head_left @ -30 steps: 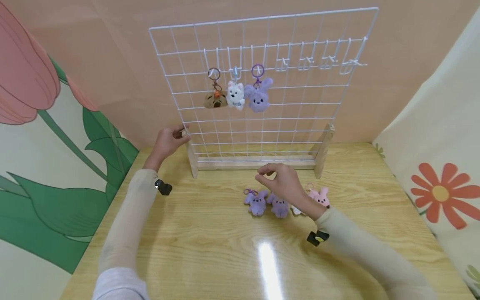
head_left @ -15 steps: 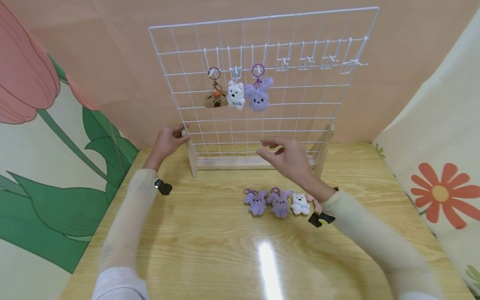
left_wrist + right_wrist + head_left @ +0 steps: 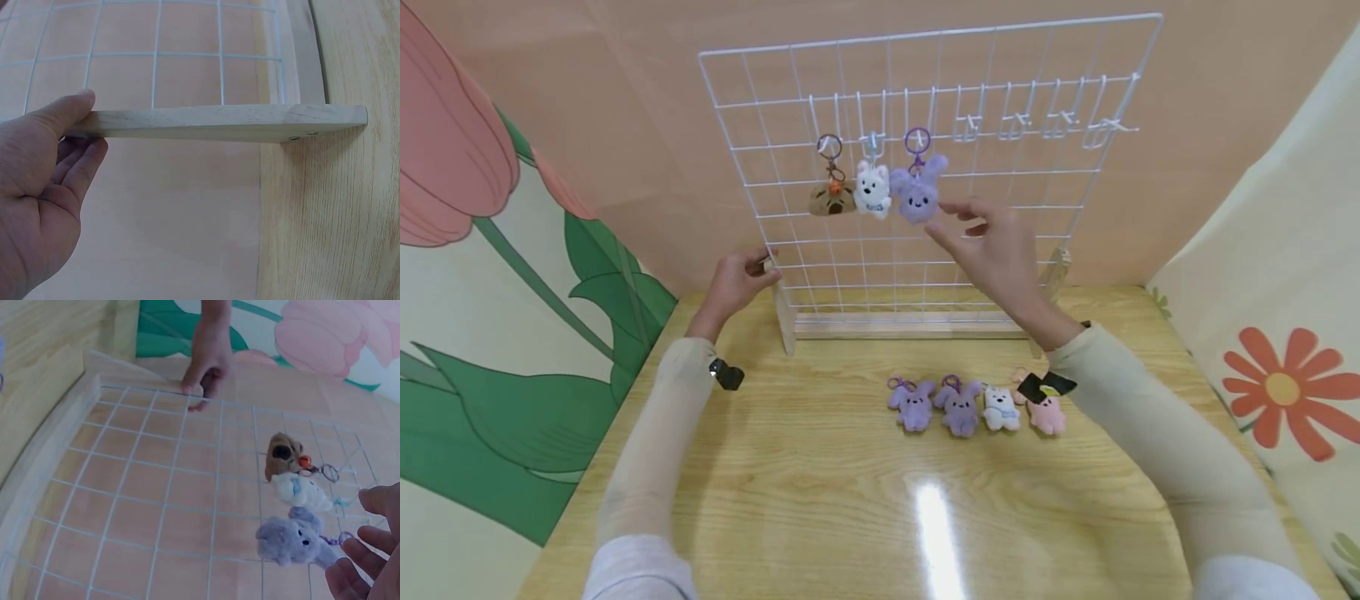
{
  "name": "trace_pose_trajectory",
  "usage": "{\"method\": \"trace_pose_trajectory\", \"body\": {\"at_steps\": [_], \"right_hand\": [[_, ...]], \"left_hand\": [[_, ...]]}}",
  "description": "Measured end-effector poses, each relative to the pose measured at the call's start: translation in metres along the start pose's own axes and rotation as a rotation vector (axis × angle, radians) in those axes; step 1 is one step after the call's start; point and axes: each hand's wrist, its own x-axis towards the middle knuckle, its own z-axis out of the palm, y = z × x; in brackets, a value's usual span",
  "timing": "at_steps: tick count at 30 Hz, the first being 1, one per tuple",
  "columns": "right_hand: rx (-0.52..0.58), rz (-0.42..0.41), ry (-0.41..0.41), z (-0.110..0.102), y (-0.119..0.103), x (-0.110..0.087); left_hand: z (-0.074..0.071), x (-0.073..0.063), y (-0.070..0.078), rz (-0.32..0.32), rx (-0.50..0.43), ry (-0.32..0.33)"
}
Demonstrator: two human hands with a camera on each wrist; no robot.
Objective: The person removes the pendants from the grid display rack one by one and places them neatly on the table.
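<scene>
My left hand [image 3: 741, 282] grips the upper end of the wooden side support [image 3: 231, 119] of a white wire grid rack [image 3: 850, 242], thumb on one face and fingers on the other. Held up before the grid, my right hand [image 3: 1000, 250] has its thumb and fingers spread, with nothing between them. Its fingertips are beside the hanging purple bunny plush keychain [image 3: 917, 200]; whether they touch it I cannot tell. Left of that bunny hang a white dog-like plush keychain [image 3: 872, 190] and a brown plush keychain [image 3: 832, 200], each by its ring on a hook.
Bare white hooks [image 3: 1015, 125] line the grid's right part. On the wooden table [image 3: 790, 500] lie two purple bunny keychains [image 3: 914, 408], a white plush keychain [image 3: 1001, 408] and a pink one [image 3: 1047, 415], partly covered by the wrist camera [image 3: 1045, 387].
My right hand has risen from above the keychains on the table to beside the hanging purple bunny. The left hand stays on the support.
</scene>
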Motion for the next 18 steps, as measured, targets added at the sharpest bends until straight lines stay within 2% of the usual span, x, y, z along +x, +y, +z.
{"method": "trace_pose_trajectory", "body": {"at_steps": [7, 14, 18], "right_hand": [[0.025, 0.025, 0.099, -0.003, -0.001, 0.028], [0.046, 0.075, 0.127, 0.002, -0.001, 0.046], [0.056, 0.059, 0.16, 0.007, 0.0, 0.054]], "left_hand": [[-0.001, -0.001, 0.002, 0.011, -0.008, 0.008], [-0.001, -0.002, 0.002, 0.015, -0.002, 0.006], [-0.001, -0.002, 0.001, 0.012, -0.011, -0.001]]}}
